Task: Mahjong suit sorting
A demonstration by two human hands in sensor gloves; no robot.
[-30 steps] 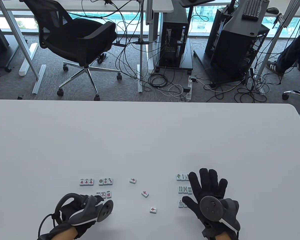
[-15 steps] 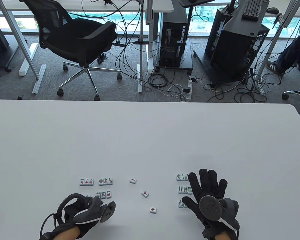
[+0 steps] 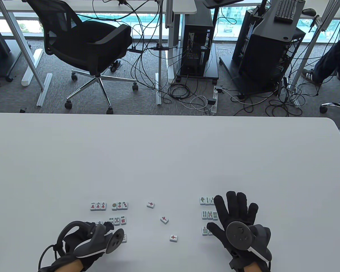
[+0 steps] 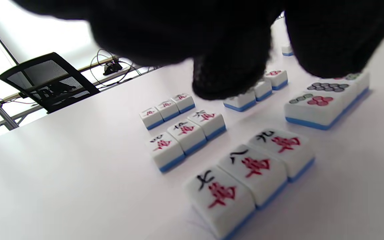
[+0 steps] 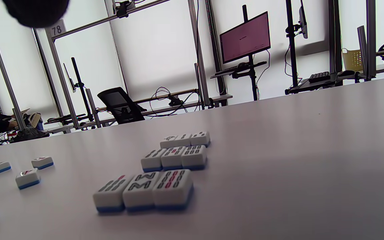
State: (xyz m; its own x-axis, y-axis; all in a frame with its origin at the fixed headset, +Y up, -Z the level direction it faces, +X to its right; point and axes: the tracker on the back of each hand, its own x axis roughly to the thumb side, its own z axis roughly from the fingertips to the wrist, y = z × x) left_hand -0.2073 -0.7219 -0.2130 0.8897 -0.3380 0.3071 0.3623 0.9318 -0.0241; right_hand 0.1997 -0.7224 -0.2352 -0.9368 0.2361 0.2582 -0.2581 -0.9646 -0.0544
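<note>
On the white table [image 3: 170, 158], mahjong tiles are laid face up in small rows of three. In the table view, much of the left hand [image 3: 85, 240] is hidden under its grey tracker [image 3: 102, 240], so the fingers cannot be seen there. In the left wrist view, two dark fingertips [image 4: 228, 80] are seen hanging over the tiles, but they are blurred and cut off at the top. It cannot be told whether the fingers are curled or whether a tile is touched.

Three rows of character tiles [image 4: 185, 133] are shown clearly in the left wrist view, with circle tiles [image 4: 325, 100] just beside them. In the table view the nearest rows are mostly covered by the left hand and tracker.

The right hand [image 3: 238, 221] is laid flat with its fingers spread straight, and nothing is held. Three rows of bamboo tiles [image 5: 172, 158] are partly covered by it in the table view, so only their left ends are seen.

Three single tiles with red marks [image 3: 164, 219] are spread between the hands, well apart from each other. Their marks are too small to read.
</note>
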